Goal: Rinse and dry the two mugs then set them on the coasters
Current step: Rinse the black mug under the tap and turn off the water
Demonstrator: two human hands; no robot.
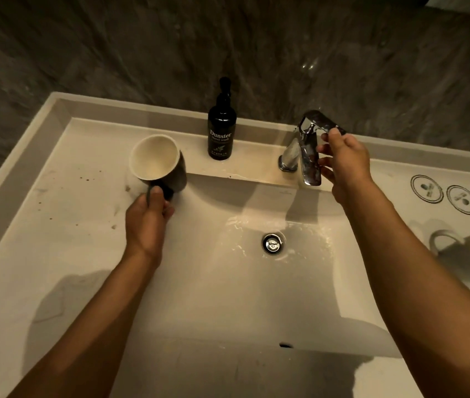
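Note:
My left hand (149,216) grips the handle of a dark mug (157,162) with a cream inside, held tilted above the left side of the sink (199,282). My right hand (342,165) is on the chrome faucet (309,147), thumb on top of its lever and fingers beside the spout. I see no water stream from the spout, though the basin near the drain (272,243) is wet. A second, grey mug (469,254) lies on its side on the counter at the right. Two round coasters (426,188) (462,199) sit behind it.
A black hand-wash pump bottle (222,130) stands on the back ledge, left of the faucet. Brown specks dot the left counter (70,196). A dark stone wall (228,47) rises behind the sink.

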